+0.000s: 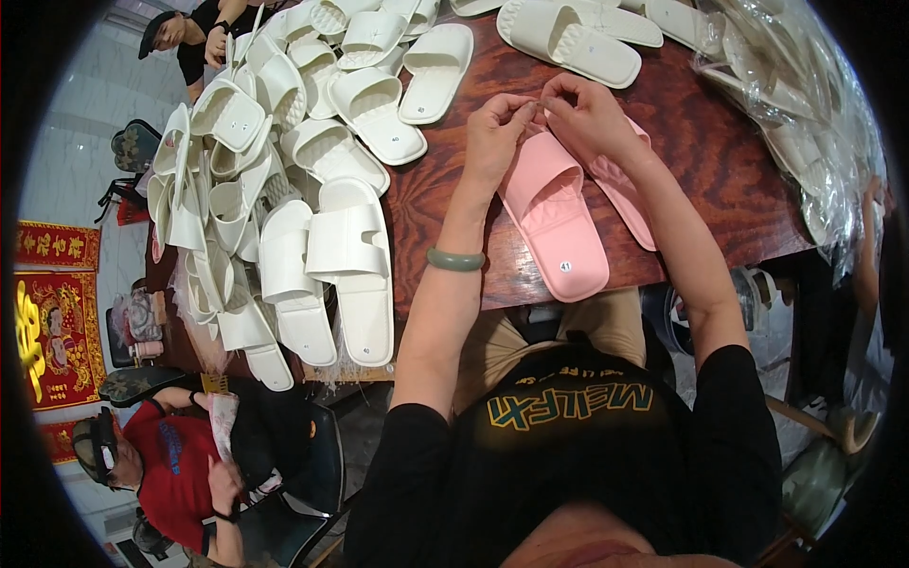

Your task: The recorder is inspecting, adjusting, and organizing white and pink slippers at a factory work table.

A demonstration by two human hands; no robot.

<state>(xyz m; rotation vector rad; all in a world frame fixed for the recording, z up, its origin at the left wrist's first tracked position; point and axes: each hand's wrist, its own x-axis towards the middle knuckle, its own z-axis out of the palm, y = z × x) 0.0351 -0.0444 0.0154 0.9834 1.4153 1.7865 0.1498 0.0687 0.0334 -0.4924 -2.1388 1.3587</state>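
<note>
Pink slippers (pixel 554 213), round white sticker at heel; left hand (pixel 494 133), right hand (pixel 589 114) pinch their toes.

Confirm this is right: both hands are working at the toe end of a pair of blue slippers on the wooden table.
Not quite: the slippers are pink, not blue. The head view shows the left hand and right hand together at their toe end on the wooden table.

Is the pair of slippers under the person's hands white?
No, the slippers touched by the left hand and right hand are pink.
</note>
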